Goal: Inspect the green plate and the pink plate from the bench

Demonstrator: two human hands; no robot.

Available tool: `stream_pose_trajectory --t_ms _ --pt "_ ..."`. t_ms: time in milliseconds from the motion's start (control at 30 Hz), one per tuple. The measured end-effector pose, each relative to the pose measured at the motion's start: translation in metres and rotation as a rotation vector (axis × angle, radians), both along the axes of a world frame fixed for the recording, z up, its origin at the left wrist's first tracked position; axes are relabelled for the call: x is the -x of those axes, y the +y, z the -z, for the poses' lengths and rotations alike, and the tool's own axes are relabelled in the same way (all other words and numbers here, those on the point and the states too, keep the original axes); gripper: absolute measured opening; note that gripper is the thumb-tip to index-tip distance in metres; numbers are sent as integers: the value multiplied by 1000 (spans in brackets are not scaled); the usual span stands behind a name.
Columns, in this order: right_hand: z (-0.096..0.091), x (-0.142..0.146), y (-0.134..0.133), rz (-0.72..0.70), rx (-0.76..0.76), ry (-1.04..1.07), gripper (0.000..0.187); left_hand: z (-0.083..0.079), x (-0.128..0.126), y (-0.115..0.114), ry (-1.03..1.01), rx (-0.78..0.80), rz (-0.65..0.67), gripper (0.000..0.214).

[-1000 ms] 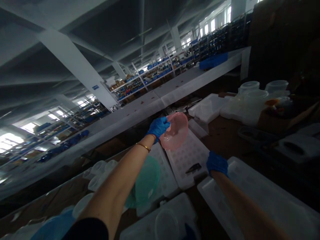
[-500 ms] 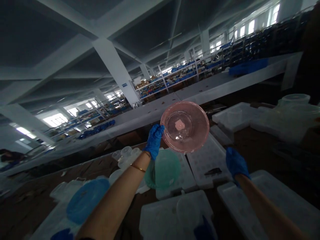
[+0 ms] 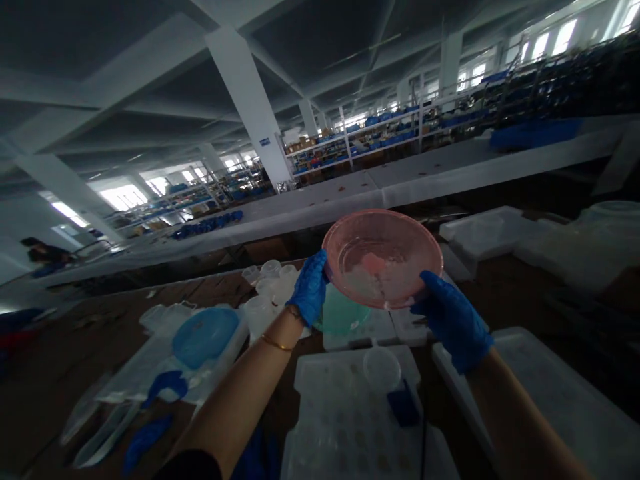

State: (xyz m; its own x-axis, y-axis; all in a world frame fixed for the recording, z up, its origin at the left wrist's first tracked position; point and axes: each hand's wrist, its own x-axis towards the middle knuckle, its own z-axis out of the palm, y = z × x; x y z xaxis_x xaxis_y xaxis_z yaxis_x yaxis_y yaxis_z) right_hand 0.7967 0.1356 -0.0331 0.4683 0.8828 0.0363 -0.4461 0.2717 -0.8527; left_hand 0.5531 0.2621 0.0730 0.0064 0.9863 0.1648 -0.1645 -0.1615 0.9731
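Just right of the frame's centre, a translucent pink plastic bowl [image 3: 383,259] is held up above the bench [image 3: 60,347], its hollow facing the camera. The left hand [image 3: 310,288], in a blue glove, has its fingers closed on the bowl's left rim; the right hand [image 3: 453,320], also blue-gloved, grips the lower right rim. Directly below the bowl sits a green bowl [image 3: 340,313] on a white tray [image 3: 350,337]. At lower left lies a blue lid [image 3: 205,335], and a clear round lid [image 3: 381,367] rests on a tray at lower centre.
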Motion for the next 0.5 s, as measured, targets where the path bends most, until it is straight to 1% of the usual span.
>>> stream_pose_trajectory --t_ms 67,100,167,233,300,367,433,500 --pt "0 8 0 -15 -10 -59 53 2 13 -13 -135 144 44 40" --pt "-2 13 0 -28 -8 -102 52 3 20 -23 -185 235 76 46" --pt "-11 27 -1 -75 41 -203 48 6 37 -46 -191 404 138 47" --pt "-26 45 -4 -117 141 -264 45 9 54 -71 -114 488 169 40" --pt "-46 67 -7 -178 250 -255 46 9 70 -92 -78 500 179 35" --pt "-70 91 -12 -254 345 -215 49 6 92 -104 -93 442 121 31" --pt "-93 115 -17 -353 414 -221 53 3 123 -115 -106 348 -13 29" --pt "-107 137 -24 -432 453 -315 67 0 165 -132 -91 237 -206 27"
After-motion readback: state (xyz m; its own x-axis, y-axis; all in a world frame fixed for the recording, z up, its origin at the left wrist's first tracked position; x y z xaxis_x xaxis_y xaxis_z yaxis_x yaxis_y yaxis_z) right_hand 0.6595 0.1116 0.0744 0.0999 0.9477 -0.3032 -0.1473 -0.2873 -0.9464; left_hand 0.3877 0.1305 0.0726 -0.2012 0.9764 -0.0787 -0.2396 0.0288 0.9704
